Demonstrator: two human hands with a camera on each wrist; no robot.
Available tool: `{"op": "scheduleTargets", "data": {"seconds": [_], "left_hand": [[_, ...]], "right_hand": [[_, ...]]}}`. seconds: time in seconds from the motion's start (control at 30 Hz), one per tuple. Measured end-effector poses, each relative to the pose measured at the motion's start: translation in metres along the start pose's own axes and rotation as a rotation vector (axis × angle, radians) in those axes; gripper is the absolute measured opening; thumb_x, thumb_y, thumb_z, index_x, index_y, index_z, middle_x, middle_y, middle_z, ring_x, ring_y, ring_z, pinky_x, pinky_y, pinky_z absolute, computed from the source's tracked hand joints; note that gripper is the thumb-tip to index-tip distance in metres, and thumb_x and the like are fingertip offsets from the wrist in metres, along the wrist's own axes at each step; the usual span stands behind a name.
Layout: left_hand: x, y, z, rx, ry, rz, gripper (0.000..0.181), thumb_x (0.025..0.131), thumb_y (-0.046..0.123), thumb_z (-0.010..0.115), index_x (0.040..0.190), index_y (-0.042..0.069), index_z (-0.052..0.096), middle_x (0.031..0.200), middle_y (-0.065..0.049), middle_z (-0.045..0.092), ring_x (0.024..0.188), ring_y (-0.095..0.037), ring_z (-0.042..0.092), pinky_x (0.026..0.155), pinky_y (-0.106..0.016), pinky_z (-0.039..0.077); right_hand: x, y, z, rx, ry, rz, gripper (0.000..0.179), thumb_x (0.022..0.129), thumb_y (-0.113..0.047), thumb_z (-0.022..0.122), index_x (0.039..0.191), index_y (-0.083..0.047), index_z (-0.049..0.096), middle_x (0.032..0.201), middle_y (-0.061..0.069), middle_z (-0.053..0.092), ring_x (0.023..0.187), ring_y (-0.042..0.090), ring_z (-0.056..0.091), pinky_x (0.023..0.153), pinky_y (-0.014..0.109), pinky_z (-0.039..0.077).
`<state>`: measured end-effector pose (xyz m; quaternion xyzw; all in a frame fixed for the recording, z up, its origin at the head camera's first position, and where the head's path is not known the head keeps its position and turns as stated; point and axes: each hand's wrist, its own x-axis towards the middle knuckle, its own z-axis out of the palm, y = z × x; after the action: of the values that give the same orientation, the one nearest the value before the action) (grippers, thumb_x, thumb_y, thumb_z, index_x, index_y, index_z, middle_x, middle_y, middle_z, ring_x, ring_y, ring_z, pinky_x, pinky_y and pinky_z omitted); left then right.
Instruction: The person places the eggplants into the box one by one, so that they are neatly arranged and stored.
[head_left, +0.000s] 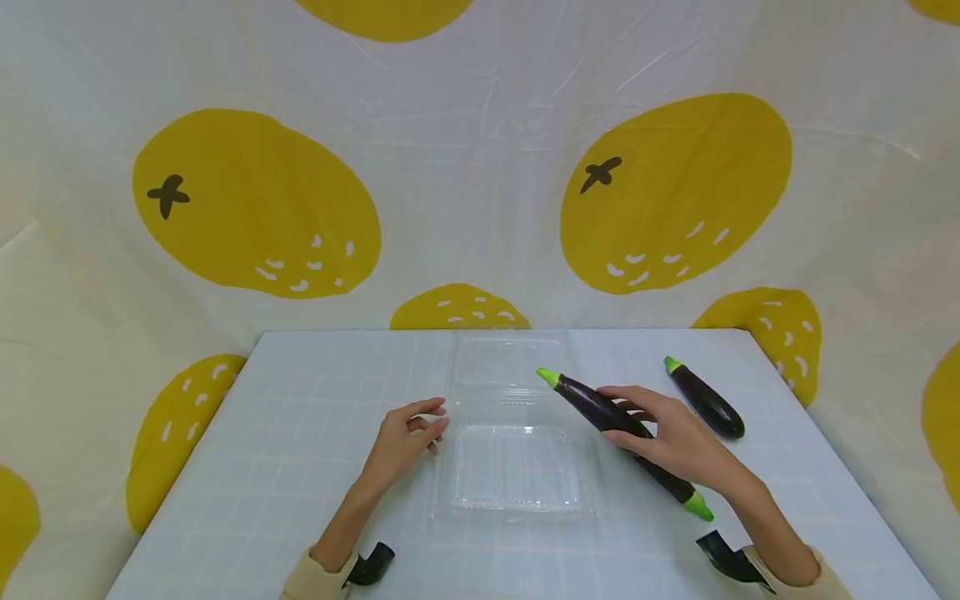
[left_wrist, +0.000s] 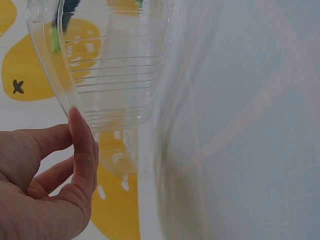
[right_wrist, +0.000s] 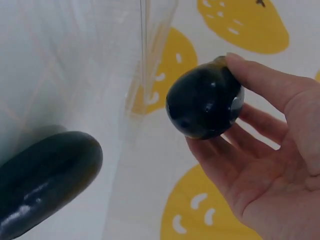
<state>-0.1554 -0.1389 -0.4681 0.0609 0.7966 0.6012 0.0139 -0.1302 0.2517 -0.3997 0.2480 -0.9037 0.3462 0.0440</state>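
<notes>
My right hand (head_left: 675,442) grips an eggplant (head_left: 588,402) with a green stem, between the thumb and fingers, at the right side of a clear plastic clamshell container (head_left: 517,510). In the right wrist view the held eggplant (right_wrist: 205,102) shows its round dark end. A second eggplant (head_left: 667,481) lies on the table below that hand, partly hidden, its green stem towards me. The container stands open, its lid (head_left: 510,343) at the back. Beside its left edge is my left hand (head_left: 405,437), loosely bent, thumb (left_wrist: 80,165) right at the plastic rim in the left wrist view.
A third eggplant (head_left: 705,400) lies on the right part of the table, beyond the right hand. The white checked table (head_left: 300,467) meets a hanging cloth (head_left: 472,183) with yellow fruit prints at the back and sides.
</notes>
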Motion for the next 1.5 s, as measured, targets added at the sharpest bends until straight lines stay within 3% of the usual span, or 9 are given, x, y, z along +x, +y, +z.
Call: {"op": "scheduleTargets", "data": {"seconds": [0.47, 0.87, 1.13, 1.33, 1.5], "left_hand": [[0.0, 0.0, 0.0, -0.006, 0.0, 0.013, 0.041, 0.093, 0.005, 0.076, 0.13, -0.007, 0.065, 0.11, -0.014, 0.07, 0.058, -0.025, 0.065, 0.061, -0.034, 0.059], [0.001, -0.002, -0.001, -0.018, -0.014, 0.013, 0.041, 0.093, 0.005, 0.076, 0.13, -0.007, 0.066, 0.109, -0.014, 0.071, 0.058, -0.022, 0.065, 0.061, -0.027, 0.057], [0.001, -0.003, -0.001, -0.009, -0.013, 0.004, 0.04, 0.093, 0.005, 0.075, 0.131, -0.007, 0.066, 0.109, -0.014, 0.071, 0.059, -0.021, 0.065, 0.062, -0.028, 0.058], [0.002, -0.004, 0.001, -0.005, -0.006, 0.005, 0.04, 0.094, 0.006, 0.075, 0.131, -0.006, 0.065, 0.111, -0.014, 0.071, 0.06, -0.023, 0.065, 0.061, -0.022, 0.056], [0.001, -0.001, 0.0, -0.006, -0.01, 0.002, 0.04, 0.094, 0.007, 0.075, 0.131, -0.005, 0.066, 0.111, -0.013, 0.071, 0.061, -0.022, 0.065, 0.062, -0.021, 0.056]], "right_hand": [[0.011, -0.011, 0.016, 0.127, -0.167, 0.03, 0.055, 0.093, -0.028, 0.079, 0.142, -0.012, 0.059, 0.135, 0.006, 0.064, 0.112, 0.026, 0.065, 0.086, 0.035, 0.059], [0.018, -0.015, 0.035, 0.153, -0.232, -0.09, 0.053, 0.094, -0.025, 0.078, 0.142, -0.011, 0.059, 0.134, 0.008, 0.065, 0.109, 0.023, 0.065, 0.09, 0.037, 0.058], [0.021, -0.021, 0.045, 0.167, -0.291, -0.077, 0.054, 0.095, -0.031, 0.077, 0.143, -0.015, 0.059, 0.131, 0.001, 0.065, 0.107, 0.015, 0.063, 0.09, 0.033, 0.057], [0.023, -0.023, 0.054, 0.202, -0.337, -0.092, 0.053, 0.095, -0.025, 0.077, 0.142, -0.01, 0.058, 0.131, 0.005, 0.064, 0.105, 0.016, 0.063, 0.088, 0.034, 0.057], [0.024, -0.023, 0.062, 0.211, -0.371, -0.105, 0.053, 0.096, -0.03, 0.075, 0.141, -0.007, 0.058, 0.131, 0.007, 0.065, 0.103, 0.015, 0.061, 0.085, 0.029, 0.054]]}}
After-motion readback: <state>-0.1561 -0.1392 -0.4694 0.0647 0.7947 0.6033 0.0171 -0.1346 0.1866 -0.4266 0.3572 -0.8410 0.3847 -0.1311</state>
